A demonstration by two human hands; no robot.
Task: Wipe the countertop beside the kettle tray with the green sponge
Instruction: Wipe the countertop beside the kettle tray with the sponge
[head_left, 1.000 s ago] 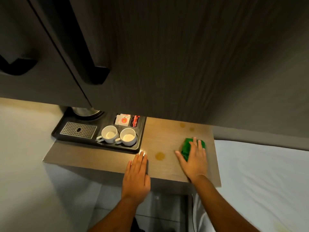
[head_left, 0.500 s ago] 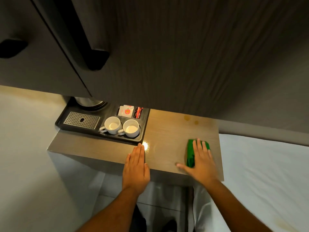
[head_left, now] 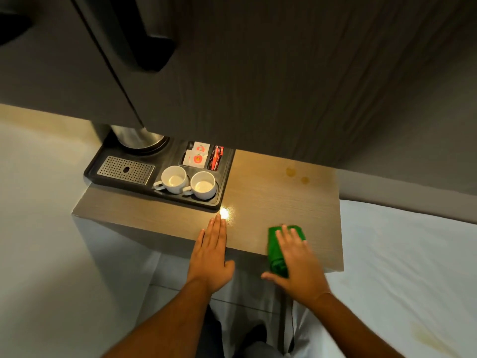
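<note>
My right hand (head_left: 296, 264) presses flat on the green sponge (head_left: 275, 248), which lies at the front edge of the wooden countertop (head_left: 273, 197) and partly overhangs it. My left hand (head_left: 210, 257) rests flat on the front edge, fingers together, just in front of the black kettle tray (head_left: 224, 182). Two small brown stains (head_left: 296, 175) mark the countertop near the back wall. A bright light glare sits by my left fingertips.
The tray holds a steel kettle (head_left: 139, 138), a metal drip grate (head_left: 125, 170), two white cups (head_left: 189, 182) and sachets (head_left: 204, 156). A dark cabinet (head_left: 232, 60) with a handle hangs overhead. A white bed (head_left: 407, 267) lies to the right.
My right hand slid the sponge toward me and a little left, from mid-counter to the front edge. The brown stain near my left hand is gone. My left hand stayed put.
</note>
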